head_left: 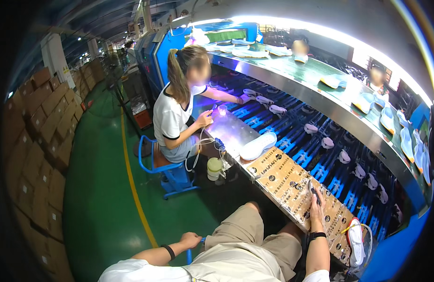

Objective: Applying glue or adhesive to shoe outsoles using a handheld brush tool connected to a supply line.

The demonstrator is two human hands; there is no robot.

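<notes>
My left hand (191, 240) is closed at the blue chair frame (189, 256) beside my hip, its fingers curled round the rail. Over the patterned paper on the bench, my right hand (316, 211) grips a slim dark hand tool (314, 191); its exact kind is too small to make out. The tool points away from me. A white shoe sole (258, 146) lies at the far end of the brown paper (287, 181). Close to my right forearm, a white sole with a red edge (355, 242) rests at the near end, with a thin yellow-white tube beside it.
A co-worker (177, 103) sits ahead on a blue chair, reaching toward the blue conveyor rack (292, 143) of shoe parts. Above it runs a green belt (292, 66) carrying pale soles. A pale green pot (215, 168) hangs by the bench. Stacked cartons (47, 113) line the left.
</notes>
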